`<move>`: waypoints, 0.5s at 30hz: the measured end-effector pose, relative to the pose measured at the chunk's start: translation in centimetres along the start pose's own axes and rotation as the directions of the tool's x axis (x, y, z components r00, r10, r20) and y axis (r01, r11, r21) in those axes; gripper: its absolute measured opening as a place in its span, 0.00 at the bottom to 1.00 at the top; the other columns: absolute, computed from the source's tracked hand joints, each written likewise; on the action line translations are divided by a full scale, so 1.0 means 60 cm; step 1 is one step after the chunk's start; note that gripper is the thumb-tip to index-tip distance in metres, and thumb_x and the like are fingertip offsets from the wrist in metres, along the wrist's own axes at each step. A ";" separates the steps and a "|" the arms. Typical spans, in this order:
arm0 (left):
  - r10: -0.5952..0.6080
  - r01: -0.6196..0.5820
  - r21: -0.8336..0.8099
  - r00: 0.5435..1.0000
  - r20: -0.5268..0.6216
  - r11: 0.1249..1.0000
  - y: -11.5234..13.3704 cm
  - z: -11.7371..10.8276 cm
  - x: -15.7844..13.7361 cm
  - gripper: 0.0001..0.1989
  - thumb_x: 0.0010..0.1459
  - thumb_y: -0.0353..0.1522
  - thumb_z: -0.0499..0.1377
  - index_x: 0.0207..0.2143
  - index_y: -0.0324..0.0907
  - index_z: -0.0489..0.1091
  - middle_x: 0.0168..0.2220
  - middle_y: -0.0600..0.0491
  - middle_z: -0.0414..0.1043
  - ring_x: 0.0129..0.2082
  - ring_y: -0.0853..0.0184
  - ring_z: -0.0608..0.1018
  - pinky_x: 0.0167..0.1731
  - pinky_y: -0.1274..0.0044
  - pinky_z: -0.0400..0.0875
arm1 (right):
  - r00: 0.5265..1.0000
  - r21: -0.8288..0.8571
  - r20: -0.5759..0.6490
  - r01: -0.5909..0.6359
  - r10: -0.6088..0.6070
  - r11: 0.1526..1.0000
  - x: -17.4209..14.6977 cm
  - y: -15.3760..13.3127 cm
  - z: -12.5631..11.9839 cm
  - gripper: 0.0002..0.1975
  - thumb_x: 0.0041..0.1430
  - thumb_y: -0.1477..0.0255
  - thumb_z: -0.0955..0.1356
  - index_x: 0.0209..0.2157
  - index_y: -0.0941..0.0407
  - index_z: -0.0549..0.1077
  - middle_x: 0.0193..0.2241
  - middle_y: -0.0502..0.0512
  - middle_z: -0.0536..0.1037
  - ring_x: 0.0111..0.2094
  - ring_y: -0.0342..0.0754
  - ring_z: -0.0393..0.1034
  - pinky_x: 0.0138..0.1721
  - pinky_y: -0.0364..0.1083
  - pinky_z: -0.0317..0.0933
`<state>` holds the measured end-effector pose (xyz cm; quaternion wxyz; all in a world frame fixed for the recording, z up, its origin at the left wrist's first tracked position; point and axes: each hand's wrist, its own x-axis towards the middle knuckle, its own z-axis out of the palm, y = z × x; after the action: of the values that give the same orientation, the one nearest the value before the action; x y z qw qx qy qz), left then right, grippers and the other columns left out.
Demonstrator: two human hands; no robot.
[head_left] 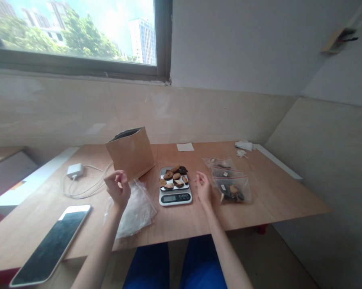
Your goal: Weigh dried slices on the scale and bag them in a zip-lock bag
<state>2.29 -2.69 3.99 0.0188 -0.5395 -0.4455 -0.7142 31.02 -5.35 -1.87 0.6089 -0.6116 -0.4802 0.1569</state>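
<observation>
Scale (181, 197) loaded w/ dried slices (176, 176), mid-table

Window (78, 36) at upper L, trees + bldgs outside. Wood-look table (274, 192) below, against the wall. Phone (51, 247) lies slanted at near L, dark screen up. Brown paper bag (129, 156) stands w/ top open, L of scale + farther back, plain on the side facing the cam. Flat clear zip bags (135, 208) piled in front of it, partly behind L forearm. Filled zip bags (244, 186) overlap on the R, red zip lines, dark + tan pieces inside. Scale sits btwn the clear pile and the filled bags; digits on its display (169, 198) and the button marks too small to read

L hand (118, 186): raised over the clear bags, near the paper bag, fingers loosely curled, gripping nothing. R hand (203, 187): btwn scale and filled bags, just beside both, fingers bent, relaxed, also gripping nothing. Forearms come up from the bottom edge, angled inward

White adapter (75, 171) w/ looped cable at L; white paper (185, 147) behind scale; crumpled plastic (244, 145) at far R. Slices, brown w/ some near-black, spread across the scale's plate. Tiny white labels (223, 187) on the filled bags, print unreadable
</observation>
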 end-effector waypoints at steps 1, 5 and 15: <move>0.013 -0.013 0.001 1.000 0.000 1.000 -0.008 -0.004 -0.005 0.07 0.54 0.36 0.51 0.33 0.44 0.55 0.27 0.57 0.60 0.22 0.73 0.67 0.23 0.77 0.64 | 1.000 -0.001 0.006 0.020 -0.020 1.000 0.000 0.000 0.001 0.16 0.58 0.62 0.60 0.40 0.58 0.69 0.24 0.53 0.75 0.25 0.45 0.70 0.25 0.42 0.63; 0.071 -0.075 0.080 0.996 0.045 0.994 -0.044 -0.019 -0.019 0.08 0.51 0.37 0.53 0.29 0.44 0.57 0.18 0.60 0.59 0.16 0.73 0.65 0.18 0.79 0.62 | 0.999 -0.026 0.028 0.036 -0.035 0.999 -0.004 -0.006 0.005 0.15 0.59 0.62 0.60 0.38 0.58 0.69 0.26 0.55 0.75 0.28 0.47 0.71 0.32 0.44 0.64; 0.174 -0.235 0.111 0.903 0.393 0.966 -0.019 -0.022 -0.001 0.09 0.50 0.35 0.50 0.21 0.44 0.65 0.15 0.55 0.65 0.14 0.70 0.67 0.17 0.77 0.61 | 0.945 -0.238 0.166 0.315 -0.281 0.919 -0.022 -0.034 0.008 0.13 0.62 0.67 0.57 0.36 0.55 0.70 0.34 0.57 0.75 0.36 0.48 0.71 0.35 0.44 0.63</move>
<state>0.76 -2.88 3.19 0.0493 -0.7083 -0.4359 -0.5531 29.17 -6.53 -0.66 0.5074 -0.5948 -0.6225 0.0364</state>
